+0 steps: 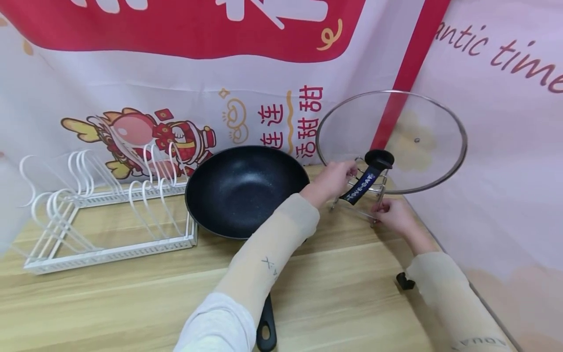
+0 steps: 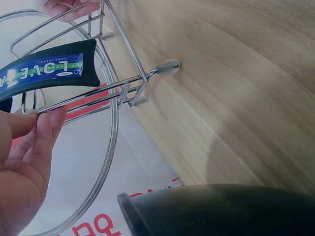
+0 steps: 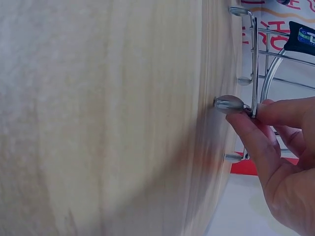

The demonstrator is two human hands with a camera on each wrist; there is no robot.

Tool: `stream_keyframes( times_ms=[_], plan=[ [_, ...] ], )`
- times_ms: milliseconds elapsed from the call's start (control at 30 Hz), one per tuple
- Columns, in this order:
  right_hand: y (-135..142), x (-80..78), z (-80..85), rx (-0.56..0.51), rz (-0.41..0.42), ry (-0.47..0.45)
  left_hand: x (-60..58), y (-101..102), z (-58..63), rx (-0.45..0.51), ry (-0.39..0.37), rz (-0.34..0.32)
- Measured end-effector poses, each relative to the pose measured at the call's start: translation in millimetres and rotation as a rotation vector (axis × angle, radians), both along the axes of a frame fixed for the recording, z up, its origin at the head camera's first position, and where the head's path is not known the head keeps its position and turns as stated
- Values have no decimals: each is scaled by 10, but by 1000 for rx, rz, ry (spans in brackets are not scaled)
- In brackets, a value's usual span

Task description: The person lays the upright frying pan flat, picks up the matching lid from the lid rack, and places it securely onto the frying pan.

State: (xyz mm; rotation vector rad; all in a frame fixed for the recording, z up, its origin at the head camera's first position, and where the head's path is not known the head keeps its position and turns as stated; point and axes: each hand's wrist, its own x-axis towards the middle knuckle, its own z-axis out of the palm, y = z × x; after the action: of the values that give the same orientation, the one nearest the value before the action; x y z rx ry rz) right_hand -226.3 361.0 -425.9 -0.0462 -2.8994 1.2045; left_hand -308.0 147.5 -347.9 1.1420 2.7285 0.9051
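On the left of the tabletop (image 1: 334, 293), near its far edge, sits a white rack (image 1: 110, 253) with curved hoops. Just right of it lies a black wok (image 1: 246, 190), its handle (image 1: 266, 327) pointing to the near edge; whether wok and rack touch cannot be told.

Farther right, the left hand (image 1: 332, 180) reaches over the wok's right side and pinches an upper wire of a metal stand (image 3: 255, 69) between thumb and fingers. The stand is at the tabletop's far right corner, with the front feet seen in the wrist views appearing to rest on the wood. A glass lid (image 1: 422, 142) stands nearly upright in it, a little tilted, its black handle (image 1: 362, 186) with a blue label facing the person.

The right hand (image 1: 395, 215) pinches the wire just above a front foot at the stand's right, thumb against finger. The stand thus lies between the hands, the left higher and the right low by the wood. Both touch it, so neither is nearer; its long axis cannot be told behind the lid's handle.
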Motion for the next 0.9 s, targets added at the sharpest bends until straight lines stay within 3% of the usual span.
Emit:
stream_keyframes(
  times_ms=[533,900],
  plan=[
    [-29,74,12,15,25,22,73,-39,20,-22,19,-6],
    [-51,114,4,-46,34,-24,94,-58,27,-51,61,-3]
  ],
)
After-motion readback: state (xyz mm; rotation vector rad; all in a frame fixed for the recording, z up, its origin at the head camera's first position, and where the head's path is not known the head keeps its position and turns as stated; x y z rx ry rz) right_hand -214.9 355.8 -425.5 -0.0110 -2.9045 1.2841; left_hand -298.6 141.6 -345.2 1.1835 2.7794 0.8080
